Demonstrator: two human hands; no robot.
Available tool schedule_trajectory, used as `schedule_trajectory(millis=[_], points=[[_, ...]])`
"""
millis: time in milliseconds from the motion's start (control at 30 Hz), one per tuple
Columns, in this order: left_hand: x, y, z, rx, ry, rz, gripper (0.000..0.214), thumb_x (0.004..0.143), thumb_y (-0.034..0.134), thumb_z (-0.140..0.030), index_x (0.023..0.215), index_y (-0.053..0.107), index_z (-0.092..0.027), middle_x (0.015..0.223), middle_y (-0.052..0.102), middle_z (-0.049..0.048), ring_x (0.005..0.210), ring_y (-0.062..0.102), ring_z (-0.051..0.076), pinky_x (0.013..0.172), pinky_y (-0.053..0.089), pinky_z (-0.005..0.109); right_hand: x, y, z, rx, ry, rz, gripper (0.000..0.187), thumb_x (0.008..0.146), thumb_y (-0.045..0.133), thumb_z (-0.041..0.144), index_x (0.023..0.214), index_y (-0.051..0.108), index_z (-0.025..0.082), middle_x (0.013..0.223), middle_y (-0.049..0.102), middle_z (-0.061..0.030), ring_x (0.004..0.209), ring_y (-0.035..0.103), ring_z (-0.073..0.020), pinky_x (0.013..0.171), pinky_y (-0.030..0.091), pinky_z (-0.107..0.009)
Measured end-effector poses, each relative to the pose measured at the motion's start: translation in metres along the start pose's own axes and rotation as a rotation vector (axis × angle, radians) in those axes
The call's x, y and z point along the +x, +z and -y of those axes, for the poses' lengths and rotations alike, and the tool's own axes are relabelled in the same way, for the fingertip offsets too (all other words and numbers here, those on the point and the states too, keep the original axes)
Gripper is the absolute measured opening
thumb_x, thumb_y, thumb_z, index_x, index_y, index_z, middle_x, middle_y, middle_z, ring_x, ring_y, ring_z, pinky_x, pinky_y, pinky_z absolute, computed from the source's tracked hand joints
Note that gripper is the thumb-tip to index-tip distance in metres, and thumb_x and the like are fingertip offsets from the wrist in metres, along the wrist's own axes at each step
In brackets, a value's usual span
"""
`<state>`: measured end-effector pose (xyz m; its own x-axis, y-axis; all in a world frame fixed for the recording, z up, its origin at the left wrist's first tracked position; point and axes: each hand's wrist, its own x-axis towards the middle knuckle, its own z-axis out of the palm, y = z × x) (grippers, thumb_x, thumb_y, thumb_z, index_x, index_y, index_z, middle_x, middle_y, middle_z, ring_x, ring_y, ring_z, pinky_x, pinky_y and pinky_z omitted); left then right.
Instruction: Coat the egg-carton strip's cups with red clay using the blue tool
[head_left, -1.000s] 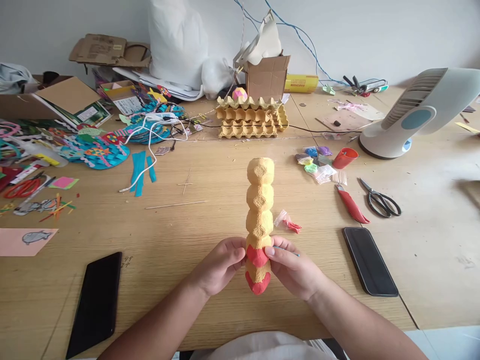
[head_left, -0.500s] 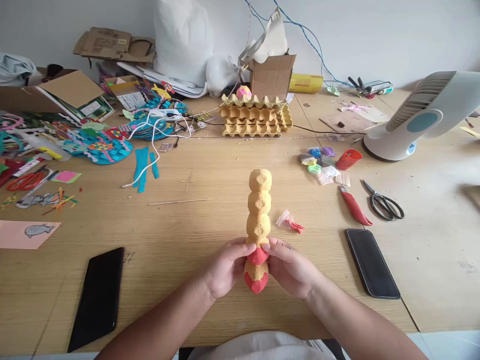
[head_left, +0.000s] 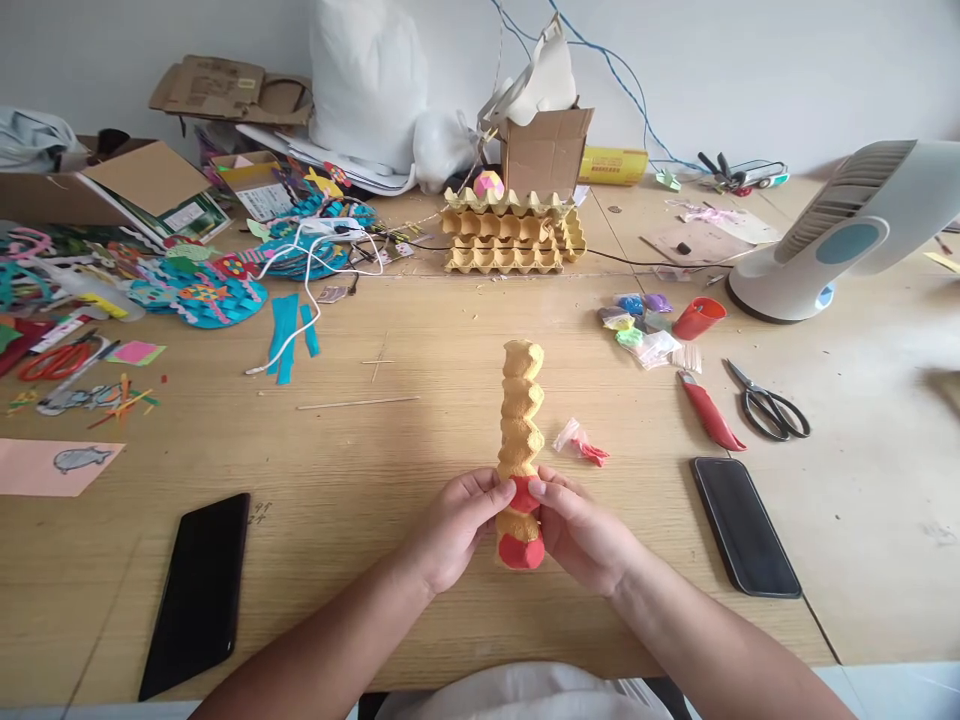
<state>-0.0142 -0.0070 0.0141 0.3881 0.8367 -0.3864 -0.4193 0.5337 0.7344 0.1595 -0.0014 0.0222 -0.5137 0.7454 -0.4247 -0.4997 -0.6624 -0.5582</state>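
Note:
An egg-carton strip (head_left: 521,405) points away from me, its bumpy cups in a row. Red clay or a similar red covering coats parts of two cups at the near end; the others are bare yellowish pulp. My left hand (head_left: 461,525) grips the strip's left edge, thumb on the upper red patch. On the opposite edge my right hand (head_left: 581,530) holds it too, its thumb pressed to the same patch. The other fingers are partly hidden behind the strip. Right of its middle lies a small plastic bag with red material (head_left: 581,442) on the table.
Black scissors (head_left: 772,405), a red-handled cutter (head_left: 711,412) and a phone (head_left: 745,527) lie right. A dark tablet (head_left: 196,595) lies left. Farther back are clay packets (head_left: 637,325), a red cup (head_left: 699,318), egg cartons (head_left: 504,258) and a white fan (head_left: 817,240).
Both hands have turned the egg-carton strip about its length, so its cups now show more from the side. Its near end sits slightly farther from me. The hands keep their hold.

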Motion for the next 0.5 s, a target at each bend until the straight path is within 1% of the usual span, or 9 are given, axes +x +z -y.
schedule_trajectory(millis=[100,167,267,367,500], points=[[0.0009,0.0018,0.0003,-0.028,0.011,0.019,0.032,0.093,0.067,-0.044,0.102,0.079,-0.015,0.092,0.076,0.0100,0.083,0.064,0.019,0.077,0.048,0.029,-0.0004,0.0011,0.0002,0.025,0.009,-0.032,0.026,0.080,0.083,0.035,0.097,0.069,0.020,0.092,0.070,-0.0034,0.086,0.062,-0.0188,0.078,0.048,-0.029],[0.0018,0.0021,-0.0002,-0.062,0.005,0.032,0.036,0.095,0.064,-0.046,0.105,0.079,-0.015,0.094,0.076,0.0106,0.084,0.064,0.020,0.077,0.048,0.029,-0.0013,0.0020,0.0007,0.043,0.026,-0.021,0.027,0.081,0.082,0.037,0.098,0.068,0.021,0.096,0.071,-0.0040,0.090,0.063,-0.0205,0.080,0.048,-0.030],[0.0025,0.0008,-0.0011,-0.089,-0.022,0.016,0.028,0.091,0.070,-0.040,0.100,0.079,-0.015,0.091,0.075,0.0093,0.081,0.063,0.018,0.075,0.048,0.027,-0.0021,0.0026,0.0011,0.060,0.035,0.014,0.029,0.083,0.080,0.042,0.099,0.068,0.020,0.100,0.071,-0.0048,0.094,0.063,-0.0211,0.082,0.048,-0.031],[0.0027,-0.0009,-0.0014,-0.106,-0.023,0.017,0.026,0.092,0.070,-0.038,0.097,0.079,-0.014,0.087,0.074,0.0080,0.076,0.062,0.015,0.072,0.047,0.025,-0.0014,0.0028,0.0008,0.063,0.018,0.018,0.028,0.084,0.081,0.042,0.097,0.070,0.019,0.096,0.072,-0.0045,0.088,0.063,-0.0189,0.081,0.048,-0.030],[0.0029,-0.0013,0.0005,-0.092,0.006,0.079,0.030,0.093,0.069,-0.039,0.103,0.078,-0.013,0.091,0.074,0.0087,0.078,0.061,0.014,0.072,0.047,0.024,0.0001,0.0027,-0.0001,0.064,0.005,-0.003,0.030,0.085,0.080,0.045,0.094,0.072,0.017,0.088,0.073,-0.0043,0.080,0.063,-0.0164,0.075,0.047,-0.028]])
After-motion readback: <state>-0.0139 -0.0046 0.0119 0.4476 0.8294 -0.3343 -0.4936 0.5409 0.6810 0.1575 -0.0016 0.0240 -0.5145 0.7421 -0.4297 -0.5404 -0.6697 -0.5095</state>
